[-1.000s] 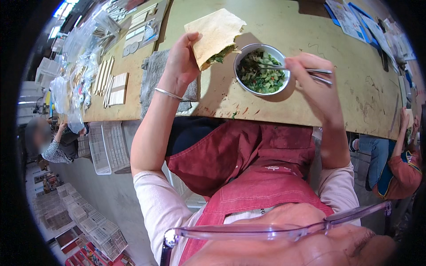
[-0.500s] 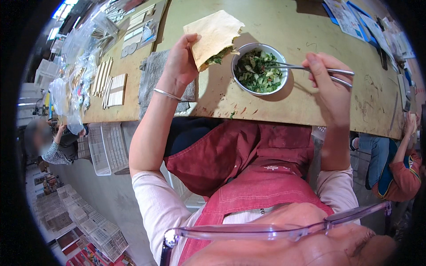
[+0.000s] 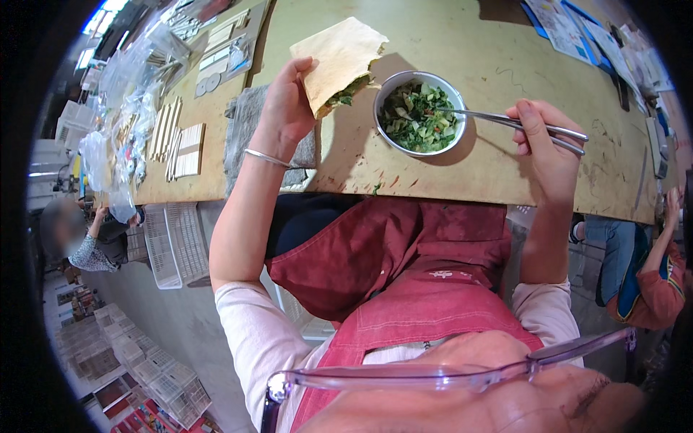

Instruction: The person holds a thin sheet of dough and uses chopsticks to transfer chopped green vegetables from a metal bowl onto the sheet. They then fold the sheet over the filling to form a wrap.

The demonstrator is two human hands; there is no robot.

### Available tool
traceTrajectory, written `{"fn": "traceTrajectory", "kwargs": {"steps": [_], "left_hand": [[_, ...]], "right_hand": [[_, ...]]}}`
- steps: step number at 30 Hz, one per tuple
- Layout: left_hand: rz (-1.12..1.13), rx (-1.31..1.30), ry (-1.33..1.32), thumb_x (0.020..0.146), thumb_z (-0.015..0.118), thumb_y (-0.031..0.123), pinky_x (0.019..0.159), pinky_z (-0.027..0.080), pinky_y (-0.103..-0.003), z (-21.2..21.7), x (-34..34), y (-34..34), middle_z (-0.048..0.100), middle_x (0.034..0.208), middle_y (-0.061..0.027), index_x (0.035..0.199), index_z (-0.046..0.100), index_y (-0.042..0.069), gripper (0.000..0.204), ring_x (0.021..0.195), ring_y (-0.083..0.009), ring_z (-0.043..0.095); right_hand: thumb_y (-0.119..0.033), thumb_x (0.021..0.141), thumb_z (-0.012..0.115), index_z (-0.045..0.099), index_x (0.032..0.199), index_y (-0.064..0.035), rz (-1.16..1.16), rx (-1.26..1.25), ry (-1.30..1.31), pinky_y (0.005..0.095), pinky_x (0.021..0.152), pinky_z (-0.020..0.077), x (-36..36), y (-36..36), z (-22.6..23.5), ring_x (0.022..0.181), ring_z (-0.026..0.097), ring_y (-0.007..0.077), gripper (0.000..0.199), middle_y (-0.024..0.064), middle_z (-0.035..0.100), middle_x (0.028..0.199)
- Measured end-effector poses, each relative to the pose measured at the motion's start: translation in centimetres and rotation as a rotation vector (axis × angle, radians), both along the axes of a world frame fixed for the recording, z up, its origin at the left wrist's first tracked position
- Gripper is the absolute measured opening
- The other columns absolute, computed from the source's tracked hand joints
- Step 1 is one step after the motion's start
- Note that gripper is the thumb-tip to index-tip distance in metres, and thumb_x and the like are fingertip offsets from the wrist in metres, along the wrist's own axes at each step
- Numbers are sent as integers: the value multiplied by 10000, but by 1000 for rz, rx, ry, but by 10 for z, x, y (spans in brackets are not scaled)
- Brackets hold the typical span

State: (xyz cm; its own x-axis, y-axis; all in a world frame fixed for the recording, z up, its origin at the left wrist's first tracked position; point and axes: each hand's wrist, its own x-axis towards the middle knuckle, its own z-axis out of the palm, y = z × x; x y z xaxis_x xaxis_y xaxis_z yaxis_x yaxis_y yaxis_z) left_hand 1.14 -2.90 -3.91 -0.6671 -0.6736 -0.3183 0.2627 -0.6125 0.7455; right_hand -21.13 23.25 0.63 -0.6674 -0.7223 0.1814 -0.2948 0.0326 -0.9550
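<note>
My left hand (image 3: 287, 108) is closed on a folded flatbread (image 3: 338, 59) with a ragged, bitten-looking edge, raised above the table. Chopped green filling shows along its lower right side. To the right of it, a round white metal bowl (image 3: 445, 147) holds chopped leafy greens (image 3: 415, 119) with a few reddish bits. My right hand (image 3: 550, 148) grips a pair of metal chopsticks (image 3: 498, 117) right of the bowl. Their tips reach over the bowl's right rim to the greens. I cannot make out anything pinched between the tips.
A grey cloth (image 3: 245, 119) lies left of the bowl on the worn table (image 3: 498, 173). Wooden strips (image 3: 189, 148) and plastic bags (image 3: 108, 144) cover the far left. Papers with a blue folder (image 3: 556, 32) are at the back right. Other people sit at both sides, near plastic crates (image 3: 166, 245).
My right hand has shifted slightly right, and the chopsticks' rear ends have come closer together. The flatbread in my left hand has moved a little left.
</note>
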Motion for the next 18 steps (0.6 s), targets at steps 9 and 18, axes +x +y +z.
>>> {"fn": "traceTrajectory", "kwargs": {"steps": [9,18], "left_hand": [[-31,-2,9,920,495,230,907,532,-363,-1,-3,0,628,1179,-175,1233,499,-45,416,1026,-261,654],[-58,13,22,931,488,238,908,532,-367,-4,1,-2,628,1185,-170,1242,497,-40,416,1037,-260,651]], "right_hand": [[-233,914,674,707,841,-6,53,74,12,179,462,366,-5,7,-9,535,481,22,241,-15,563,611],[-265,938,634,681,848,20,-71,-109,-98,209,442,397,-14,15,-23,501,507,65,302,28,579,618]]}}
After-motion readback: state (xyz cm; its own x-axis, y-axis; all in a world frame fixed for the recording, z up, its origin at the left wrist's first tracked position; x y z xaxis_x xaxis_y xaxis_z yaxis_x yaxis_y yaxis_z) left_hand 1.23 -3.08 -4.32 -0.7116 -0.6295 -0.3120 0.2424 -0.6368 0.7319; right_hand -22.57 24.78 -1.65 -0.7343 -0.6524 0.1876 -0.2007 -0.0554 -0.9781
